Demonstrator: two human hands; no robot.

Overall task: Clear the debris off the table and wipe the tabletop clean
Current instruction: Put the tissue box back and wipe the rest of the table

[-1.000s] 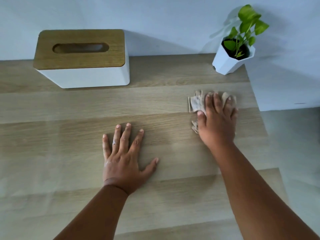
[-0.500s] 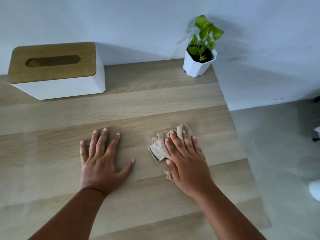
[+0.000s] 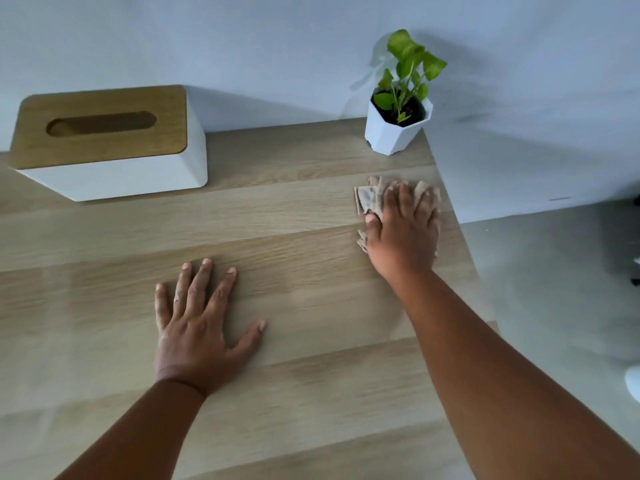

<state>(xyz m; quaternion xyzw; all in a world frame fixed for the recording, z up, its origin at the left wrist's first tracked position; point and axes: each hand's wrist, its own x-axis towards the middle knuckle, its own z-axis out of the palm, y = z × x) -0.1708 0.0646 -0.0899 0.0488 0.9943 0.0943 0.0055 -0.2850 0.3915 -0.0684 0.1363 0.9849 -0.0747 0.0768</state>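
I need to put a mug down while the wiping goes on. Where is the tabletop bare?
Bare wood lies between the tissue box and the plant pot, and along the near edge below the left hand. It is crowded at the far right, where the right hand presses the cloth.

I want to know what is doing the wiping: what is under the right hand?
A crumpled beige cloth lies flat under the right hand on the table. Its edges poke out past the fingers; its middle is covered.
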